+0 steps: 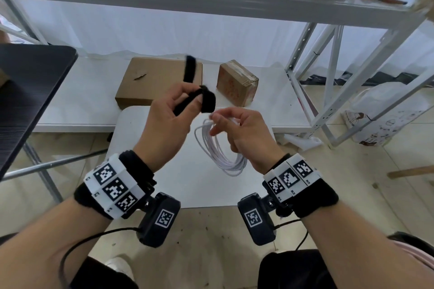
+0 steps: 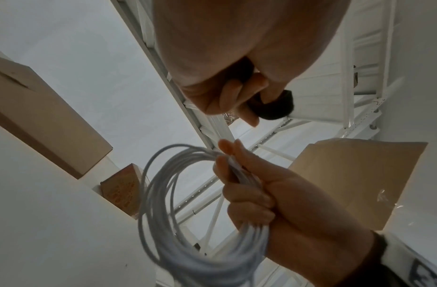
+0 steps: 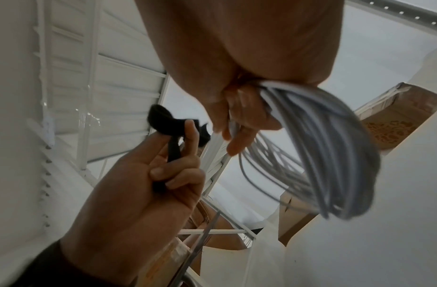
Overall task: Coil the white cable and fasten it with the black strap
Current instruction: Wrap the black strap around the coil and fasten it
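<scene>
The white cable (image 1: 225, 159) hangs as a coil of several loops from my right hand (image 1: 220, 124), whose fingers and thumb grip the top of the bundle. In the right wrist view the coil (image 3: 335, 155) fans down to the right of that hand (image 3: 239, 120). My left hand (image 1: 187, 101) is just up and left of it and pinches the black strap (image 1: 207, 101). One strap end curls into a loop by the fingertips and the other sticks up. The left wrist view shows the strap (image 2: 276, 108) above the coil (image 2: 163, 194). Strap and cable are apart.
A small white table (image 1: 187, 190) lies below my hands. Behind it, on a low white shelf (image 1: 70, 110), sit a flat cardboard box (image 1: 145, 82) and a smaller taped box (image 1: 237, 82). White rack legs (image 1: 328, 77) rise at right, a dark tabletop (image 1: 28, 91) at left.
</scene>
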